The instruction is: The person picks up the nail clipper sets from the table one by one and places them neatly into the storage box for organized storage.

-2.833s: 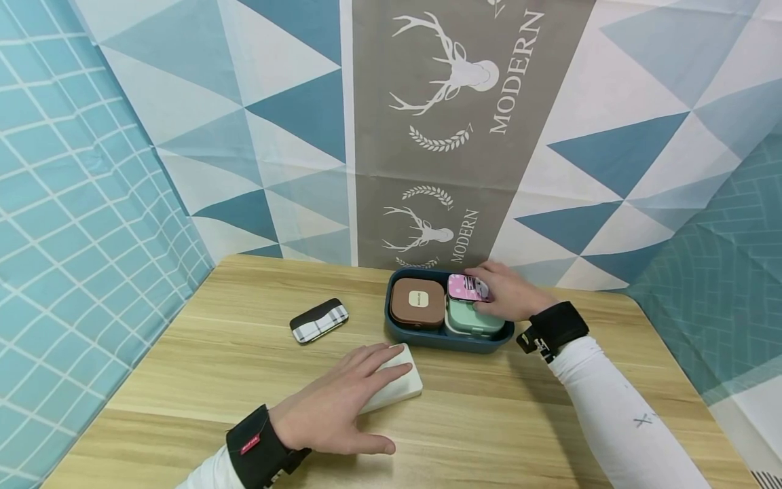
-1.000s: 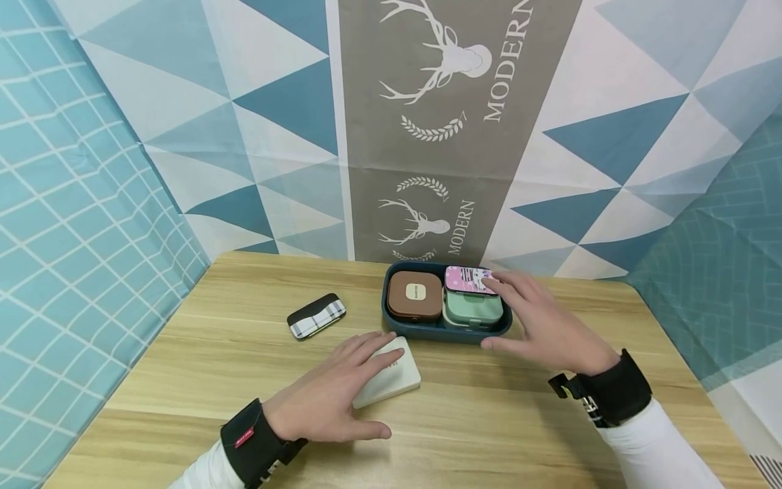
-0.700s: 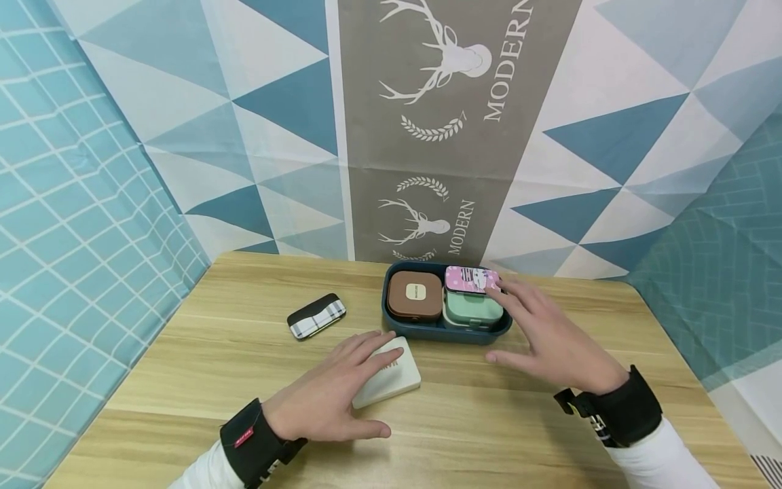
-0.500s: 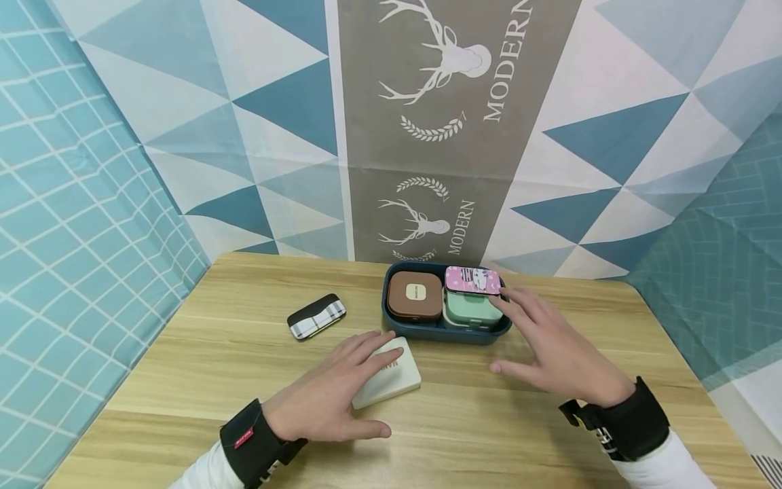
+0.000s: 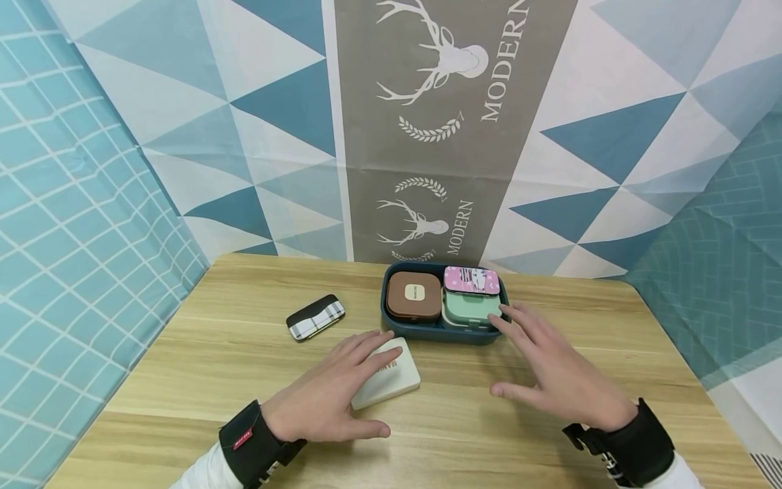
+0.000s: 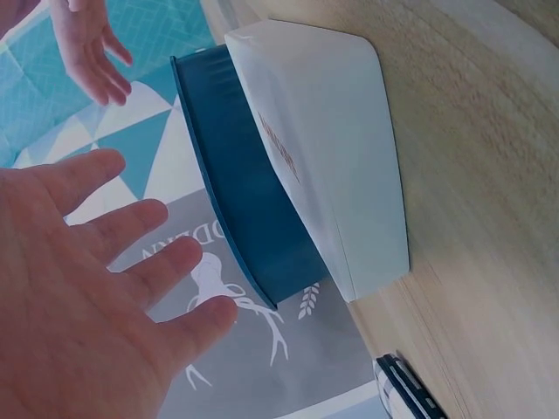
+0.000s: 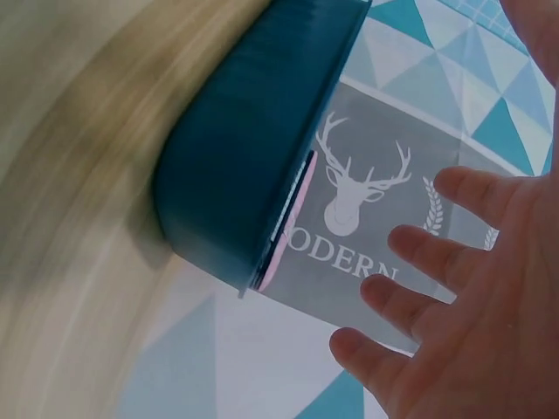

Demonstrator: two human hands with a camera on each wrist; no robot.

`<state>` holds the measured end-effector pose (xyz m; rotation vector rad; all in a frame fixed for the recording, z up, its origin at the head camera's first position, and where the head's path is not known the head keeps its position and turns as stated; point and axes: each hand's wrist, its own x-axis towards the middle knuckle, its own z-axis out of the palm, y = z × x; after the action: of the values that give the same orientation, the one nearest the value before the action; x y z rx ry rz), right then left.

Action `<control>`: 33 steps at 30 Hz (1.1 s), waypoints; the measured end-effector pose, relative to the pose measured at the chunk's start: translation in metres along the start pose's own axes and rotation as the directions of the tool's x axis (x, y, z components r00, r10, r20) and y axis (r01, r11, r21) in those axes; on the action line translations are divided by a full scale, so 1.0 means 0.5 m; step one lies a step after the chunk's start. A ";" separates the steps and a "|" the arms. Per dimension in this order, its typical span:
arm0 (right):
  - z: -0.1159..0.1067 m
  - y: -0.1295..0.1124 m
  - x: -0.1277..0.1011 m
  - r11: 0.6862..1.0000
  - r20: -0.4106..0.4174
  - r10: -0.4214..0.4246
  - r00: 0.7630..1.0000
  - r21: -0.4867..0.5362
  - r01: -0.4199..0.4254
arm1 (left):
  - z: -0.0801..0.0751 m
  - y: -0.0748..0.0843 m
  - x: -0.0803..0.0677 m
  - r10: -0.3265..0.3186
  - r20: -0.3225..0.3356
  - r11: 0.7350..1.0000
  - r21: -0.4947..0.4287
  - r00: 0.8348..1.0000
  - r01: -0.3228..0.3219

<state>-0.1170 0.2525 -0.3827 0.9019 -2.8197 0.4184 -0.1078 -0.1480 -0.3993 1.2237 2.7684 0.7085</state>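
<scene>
Left hand [image 5: 332, 401] is laid flat, fingers straight, on white case [image 5: 387, 373]; nothing is gripped. Right hand [image 5: 559, 377] is spread and empty, just short of blue tray [image 5: 441, 334]. The case should be pinched by its long edges before lifting.

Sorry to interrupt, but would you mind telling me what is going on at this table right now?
A person is working with small cases on a wooden table. The left hand rests with straight fingers on a white case in front of a dark blue tray. The tray holds a brown case, a mint green case and a pink case on top of the green one. The right hand hovers open beside the tray, holding nothing. A black and plaid case lies apart to the left.
</scene>
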 end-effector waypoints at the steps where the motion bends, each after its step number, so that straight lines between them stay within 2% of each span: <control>1: 0.002 -0.001 -0.001 1.000 0.003 0.002 1.000 0.003 -0.002 | 0.000 0.000 0.000 -0.002 0.001 1.000 -0.002 1.000 0.002; 19: 0.036 -0.008 -0.024 1.000 0.010 0.011 1.000 0.024 -0.011 | 0.003 -0.011 -0.002 -0.017 -0.030 1.000 0.013 0.999 0.017; 33: 0.039 -0.007 -0.028 0.999 0.007 -0.002 1.000 0.036 0.002 | 0.008 -0.024 0.004 -0.041 -0.024 0.998 0.040 0.999 0.042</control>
<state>-0.1046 0.2513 -0.4039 0.9149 -2.8260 0.4686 -0.1165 -0.1521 -0.4076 1.1684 2.8312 0.6709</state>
